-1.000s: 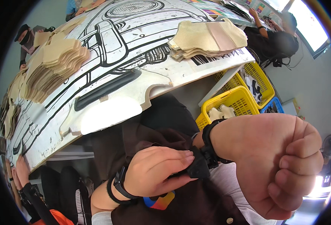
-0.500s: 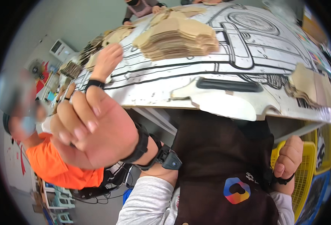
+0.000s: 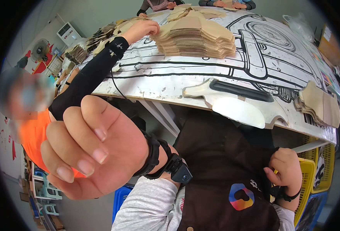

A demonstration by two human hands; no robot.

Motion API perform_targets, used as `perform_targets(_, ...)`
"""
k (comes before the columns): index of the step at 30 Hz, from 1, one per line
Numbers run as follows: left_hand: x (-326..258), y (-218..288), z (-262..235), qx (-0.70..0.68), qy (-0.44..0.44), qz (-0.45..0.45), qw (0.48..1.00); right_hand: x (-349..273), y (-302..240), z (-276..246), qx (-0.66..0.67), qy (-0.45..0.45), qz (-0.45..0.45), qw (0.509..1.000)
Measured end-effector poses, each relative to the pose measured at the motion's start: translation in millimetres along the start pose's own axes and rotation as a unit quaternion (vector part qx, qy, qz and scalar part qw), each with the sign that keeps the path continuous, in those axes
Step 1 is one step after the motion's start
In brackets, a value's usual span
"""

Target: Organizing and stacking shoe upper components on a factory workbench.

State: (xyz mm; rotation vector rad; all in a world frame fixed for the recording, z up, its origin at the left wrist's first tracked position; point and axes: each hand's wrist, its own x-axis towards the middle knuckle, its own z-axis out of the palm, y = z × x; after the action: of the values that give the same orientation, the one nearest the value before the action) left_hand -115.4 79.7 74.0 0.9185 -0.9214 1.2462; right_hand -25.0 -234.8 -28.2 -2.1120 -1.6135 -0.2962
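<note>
1. Small black device [image 3: 181,174], worn on the left wrist by a black band [image 3: 148,158], apart from the table. Might twist or slide along the forearm, given a loose band — tightness impossible to tell.
2. Left hand [image 3: 98,150]: raised, palm showing, fingers half-curled with room between tips and palm, holding nothing. Might bump the co-worker's black sleeve [image 3: 91,75] through a careless swing; true gap hard to judge.
3. Right hand [image 3: 286,171]: low beside the brown apron [image 3: 224,158], fingers folded inward, contents of the fold, if any, impossible to tell. Might snag the apron edge or knock the yellow basket [image 3: 305,184] behind, through an unwatched move.
4. Pale shaped board [image 3: 231,101] with a black bar, lying at the near edge of the table [image 3: 158,86], white lobe jutting past. Might tip lapward, from a nudge by body or forearm.
5. Small beige stack [image 3: 319,103] near the right corner, layers uneven. Might slip floorward, from a brush of the right arm.
6. Large beige stack [image 3: 197,38] farther in, with a co-worker's hand [image 3: 143,30] at one side. Might shear sideways, from an uneven pull — edges already ragged.
</note>
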Motion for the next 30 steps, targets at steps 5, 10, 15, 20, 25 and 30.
perform_targets(5,-1.8,2.5,-5.6,-0.012,-0.008,-0.014,1.000,-59.4,19.2,7.2,0.004,-0.260,0.327,0.909)
perform_targets(10,-3.7,2.6,-5.9,-0.037,-0.026,-0.039,0.998,-124.8,42.6,48.1,0.138,-0.354,0.503,0.776)
perform_targets(15,-56.1,-35.4,-15.8,-0.013,-0.037,-0.192,0.981,-150.1,17.0,66.2,0.263,-0.090,0.521,0.807)
perform_targets(20,-171.7,-54.7,-78.3,0.155,-0.348,-0.642,0.665,-140.8,9.2,77.1,0.362,0.079,0.498,0.784)
perform_targets(25,-252.1,-67.1,-127.2,0.184,-0.462,-0.683,0.535,-153.4,30.0,57.3,0.163,-0.013,0.514,0.842)
perform_targets(30,-255.9,-72.2,-151.5,0.032,-0.145,-0.842,0.518,-218.5,91.8,18.4,-0.259,-0.211,0.674,0.658)
